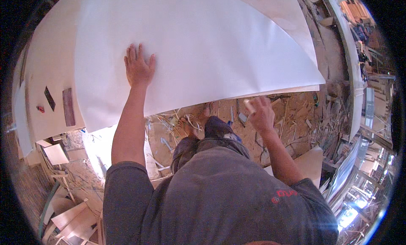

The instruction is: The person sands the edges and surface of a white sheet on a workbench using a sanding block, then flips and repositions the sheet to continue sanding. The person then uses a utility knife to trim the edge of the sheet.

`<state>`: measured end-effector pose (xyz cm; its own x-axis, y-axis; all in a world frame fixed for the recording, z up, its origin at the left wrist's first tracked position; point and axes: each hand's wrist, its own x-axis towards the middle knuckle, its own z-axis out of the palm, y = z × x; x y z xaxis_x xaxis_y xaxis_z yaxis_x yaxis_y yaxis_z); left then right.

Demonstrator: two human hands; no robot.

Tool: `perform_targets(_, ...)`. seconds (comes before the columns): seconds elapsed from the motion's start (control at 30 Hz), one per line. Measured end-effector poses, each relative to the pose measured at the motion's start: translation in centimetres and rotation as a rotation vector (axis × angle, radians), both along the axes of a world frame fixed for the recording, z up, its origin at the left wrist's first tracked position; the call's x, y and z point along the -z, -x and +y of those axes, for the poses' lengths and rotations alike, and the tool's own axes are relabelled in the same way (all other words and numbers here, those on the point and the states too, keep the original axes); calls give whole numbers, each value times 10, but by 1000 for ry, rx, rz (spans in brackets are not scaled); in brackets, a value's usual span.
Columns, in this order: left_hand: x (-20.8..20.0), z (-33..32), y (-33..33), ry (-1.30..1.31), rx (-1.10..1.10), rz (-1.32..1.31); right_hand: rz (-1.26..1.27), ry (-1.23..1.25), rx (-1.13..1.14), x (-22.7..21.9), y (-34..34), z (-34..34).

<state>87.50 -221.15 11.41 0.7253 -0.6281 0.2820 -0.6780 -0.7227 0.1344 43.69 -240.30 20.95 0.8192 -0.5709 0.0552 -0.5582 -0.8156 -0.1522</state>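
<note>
A cluttered workshop is seen from above, its brown floor point(292, 118) strewn with wood slivers, offcuts and pale strips. Timber and other materials are crowded along the right side, where patches of strong light are seen, and cut panels point(72, 215) are heaped at the lower left. Most of the upper view is taken up by a large, smooth white sheet point(190, 46), laid over a pale board point(46, 71) that is left uncovered at the left. At the sheet's right corner, further layers are seen beneath its edge. On the uncovered board are found a black piece point(50, 98), a dark brown strip point(68, 107) and a small red item point(40, 109).

The left hand point(140, 70) is laid on the left part of the white sheet, palm down, with the fingers extended and nothing grasped. The right hand point(263, 114) is held just beyond the sheet's near edge, above the floor; its fingers are curled around a small pale object point(249, 105), whose kind cannot be told. Whether the layered edge is touched by that hand cannot be told either. A dark grey T-shirt point(211, 194) is worn by the person, with red lettering at the chest.
</note>
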Motion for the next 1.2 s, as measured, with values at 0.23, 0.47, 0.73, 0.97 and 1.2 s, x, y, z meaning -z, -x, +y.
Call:
perform_targets(0.23, -6, 0, 3, -48, -11, 37, -29, 70, -78, 25, -55, -28)
perform_targets(0.47, -22, -2, 11, -95, -42, 63, -49, 169, 3, 48, -174, -133)
perform_targets(0.73, -35, 0, 12, -107, -97, 131, 9, 200, -22, 43, -350, -295)
perform_targets(0.97, -25, -2, 9, -119, -86, 93, 97, 242, -180, 37, -397, -373)
perform_targets(1.2, -14, 3, 6, -98, -54, 44, 75, 117, -242, 32, -333, -287)
